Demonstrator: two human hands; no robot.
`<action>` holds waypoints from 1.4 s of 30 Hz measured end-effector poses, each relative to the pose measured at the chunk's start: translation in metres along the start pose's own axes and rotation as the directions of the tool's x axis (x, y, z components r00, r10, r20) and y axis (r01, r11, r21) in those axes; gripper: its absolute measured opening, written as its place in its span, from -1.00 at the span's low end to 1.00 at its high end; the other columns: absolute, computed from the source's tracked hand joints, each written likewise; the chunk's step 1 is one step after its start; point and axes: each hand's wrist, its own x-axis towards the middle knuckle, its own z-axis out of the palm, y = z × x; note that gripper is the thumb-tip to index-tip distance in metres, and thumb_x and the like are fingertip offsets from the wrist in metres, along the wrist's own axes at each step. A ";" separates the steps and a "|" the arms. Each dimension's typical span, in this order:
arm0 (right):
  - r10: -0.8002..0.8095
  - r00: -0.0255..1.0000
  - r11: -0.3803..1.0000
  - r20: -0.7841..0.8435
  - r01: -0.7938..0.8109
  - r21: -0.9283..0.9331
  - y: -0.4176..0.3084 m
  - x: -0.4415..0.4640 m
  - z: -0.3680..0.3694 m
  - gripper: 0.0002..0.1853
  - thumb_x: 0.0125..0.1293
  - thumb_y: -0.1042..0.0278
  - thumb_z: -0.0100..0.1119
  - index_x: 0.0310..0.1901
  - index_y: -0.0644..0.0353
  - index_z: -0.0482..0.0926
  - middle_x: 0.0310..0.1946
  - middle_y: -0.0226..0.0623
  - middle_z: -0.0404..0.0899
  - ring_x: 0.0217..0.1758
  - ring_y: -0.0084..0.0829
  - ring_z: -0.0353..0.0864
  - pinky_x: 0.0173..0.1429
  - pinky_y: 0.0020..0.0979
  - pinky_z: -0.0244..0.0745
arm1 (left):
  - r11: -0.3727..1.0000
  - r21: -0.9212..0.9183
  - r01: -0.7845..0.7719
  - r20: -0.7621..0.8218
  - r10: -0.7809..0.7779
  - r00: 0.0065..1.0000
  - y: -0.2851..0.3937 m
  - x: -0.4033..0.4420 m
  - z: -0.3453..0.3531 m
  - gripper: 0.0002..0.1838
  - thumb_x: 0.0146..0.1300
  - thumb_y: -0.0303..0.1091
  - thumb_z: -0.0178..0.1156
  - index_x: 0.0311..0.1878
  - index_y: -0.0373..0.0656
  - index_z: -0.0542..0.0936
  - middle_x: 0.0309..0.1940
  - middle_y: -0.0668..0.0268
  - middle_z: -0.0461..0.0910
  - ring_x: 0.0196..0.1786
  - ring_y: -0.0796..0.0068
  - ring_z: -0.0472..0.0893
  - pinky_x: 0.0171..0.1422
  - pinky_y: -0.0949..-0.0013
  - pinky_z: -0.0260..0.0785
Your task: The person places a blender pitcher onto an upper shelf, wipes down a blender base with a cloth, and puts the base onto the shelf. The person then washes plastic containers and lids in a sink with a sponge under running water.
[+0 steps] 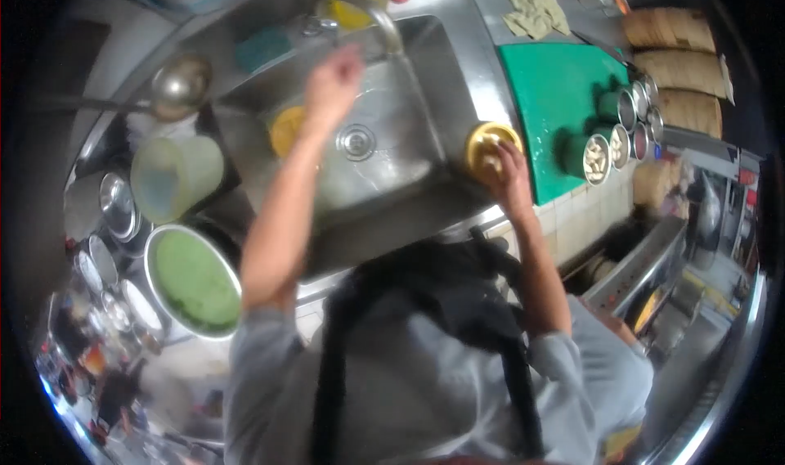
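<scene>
My left hand (335,80), smeared by motion, is raised over the far part of the steel sink (384,170), close to the faucet (384,27). Whether it holds anything does not show. A yellow bowl (482,138) stands at the sink's right edge, beside the green cutting board (544,130). On that bowl's near right side rests my right hand (509,170), its fingers over the rim and the pale contents. Another yellow item (286,130) lies in the left of the sink, partly behind my left forearm.
Several metal cups (595,158), some with pale pieces, stand right of the board. A cloth (531,11) lies beyond it. At the left are a ladle (181,80), a cloudy tub (176,179) and a bowl of green liquid (192,281).
</scene>
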 end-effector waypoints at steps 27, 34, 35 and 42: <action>-0.278 0.956 0.859 0.088 0.207 0.468 -0.161 0.204 0.044 -0.75 0.42 0.41 0.22 0.09 0.20 0.63 0.00 0.02 0.70 -0.01 -0.01 0.74 0.07 -0.15 0.67 | 0.804 -0.576 0.149 -0.255 -0.350 0.901 0.021 -0.040 0.026 -0.68 0.36 -0.40 0.22 0.14 -0.28 0.55 -0.09 -0.01 0.73 -0.04 0.15 0.74 0.04 0.15 0.55; -0.123 0.992 0.838 -0.013 0.111 0.534 -0.135 0.225 0.063 -0.74 0.42 0.36 0.27 0.10 0.17 0.64 -0.02 -0.15 0.72 -0.01 -0.29 0.75 0.09 -0.27 0.63 | 0.978 0.155 0.138 0.203 -0.169 0.964 0.031 -0.005 0.044 -0.70 0.35 -0.28 0.15 0.09 -0.13 0.64 -0.05 -0.07 0.71 0.05 -0.17 0.67 0.16 -0.04 0.53; -0.121 0.993 0.840 -0.012 0.109 0.532 -0.136 0.228 0.065 -0.74 0.42 0.36 0.27 0.10 0.17 0.64 -0.02 -0.15 0.72 -0.01 -0.29 0.75 0.09 -0.27 0.63 | 0.970 0.230 0.078 0.261 -0.139 0.955 0.034 -0.002 0.048 -0.71 0.36 -0.25 0.12 0.00 -0.17 0.68 -0.05 -0.06 0.72 0.04 -0.14 0.69 0.17 -0.02 0.54; -0.090 0.990 0.792 0.110 0.005 0.610 -0.133 0.254 0.107 -0.66 0.47 0.20 0.24 0.15 0.19 0.62 -0.16 -0.17 0.71 -0.14 -0.32 0.69 0.07 -0.29 0.59 | 0.881 0.437 -0.181 0.251 0.074 0.965 -0.002 -0.042 0.087 -0.71 0.40 -0.32 0.09 0.10 -0.19 0.61 -0.10 0.06 0.71 -0.07 -0.04 0.72 0.13 -0.02 0.55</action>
